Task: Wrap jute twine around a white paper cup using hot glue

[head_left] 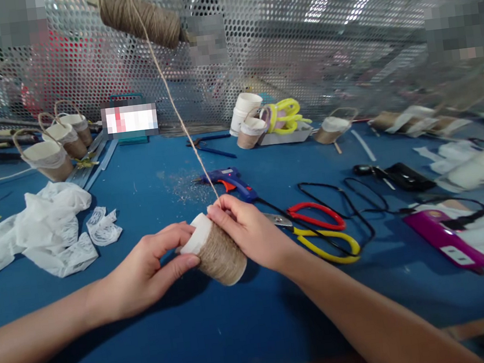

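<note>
Twine-wrapped cup (222,256) held between two hands, at the near middle of the scene, over a blue surface (177,340). The cup is tilted: its long axis runs obliquely, the bare white end pointing far and left, the opposite end near and right. Whether the lower end touches the surface cannot be told. Brown twine covers the side below the white band.

The left hand (147,271) reaches in from the left, its thumb on the near side of the white end and its fingers bent over the far side, gripping the cup between them; the fingertips are partly hidden. The right hand (249,227) comes from the near right, forearm slanting, with thumb and forefinger pinching the twine (174,104) against the upper side of the cup. From this pinch the strand rises taut, leaning left, to a spool (138,15) at the far side.

Just beyond the right hand lies a blue glue gun (228,182), its nozzle to the left; scissors (340,221) with one red and one yellow handle lie to the right. White lace (49,221) is heaped at left, nearer than small handled baskets (53,159).
</note>
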Action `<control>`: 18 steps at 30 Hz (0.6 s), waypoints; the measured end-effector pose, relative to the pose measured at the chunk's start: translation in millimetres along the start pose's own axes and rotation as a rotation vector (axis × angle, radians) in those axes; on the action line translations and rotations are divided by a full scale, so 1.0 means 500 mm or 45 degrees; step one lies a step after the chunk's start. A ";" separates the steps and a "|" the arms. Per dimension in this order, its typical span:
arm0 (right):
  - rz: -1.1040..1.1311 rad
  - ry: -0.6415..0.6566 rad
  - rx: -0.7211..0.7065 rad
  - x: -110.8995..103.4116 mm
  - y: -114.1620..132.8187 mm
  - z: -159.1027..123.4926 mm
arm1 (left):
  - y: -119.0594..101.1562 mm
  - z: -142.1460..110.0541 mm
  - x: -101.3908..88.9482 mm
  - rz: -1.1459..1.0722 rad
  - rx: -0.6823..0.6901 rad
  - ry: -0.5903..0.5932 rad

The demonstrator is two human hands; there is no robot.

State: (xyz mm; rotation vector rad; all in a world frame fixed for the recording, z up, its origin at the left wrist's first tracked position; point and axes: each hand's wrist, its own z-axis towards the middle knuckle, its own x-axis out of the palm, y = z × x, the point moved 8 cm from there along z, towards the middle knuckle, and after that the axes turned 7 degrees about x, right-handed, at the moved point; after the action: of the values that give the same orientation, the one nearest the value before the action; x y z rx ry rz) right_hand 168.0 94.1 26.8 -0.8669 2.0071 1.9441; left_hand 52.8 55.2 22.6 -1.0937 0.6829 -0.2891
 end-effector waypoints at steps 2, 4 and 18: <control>-0.041 -0.070 -0.021 -0.007 -0.002 0.000 | 0.003 0.003 -0.001 0.005 -0.016 0.012; -0.087 -0.140 -0.051 -0.013 -0.002 -0.001 | 0.009 0.004 0.001 0.011 -0.074 0.049; -0.628 -0.444 -0.536 0.025 0.048 -0.043 | 0.045 0.009 0.007 -0.018 -0.420 -0.124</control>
State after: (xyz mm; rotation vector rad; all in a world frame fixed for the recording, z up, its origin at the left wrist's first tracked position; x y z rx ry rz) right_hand 150.1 68.8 42.4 -0.9191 1.0825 2.0575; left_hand 55.8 66.6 2.8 -1.4177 0.6496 -0.1360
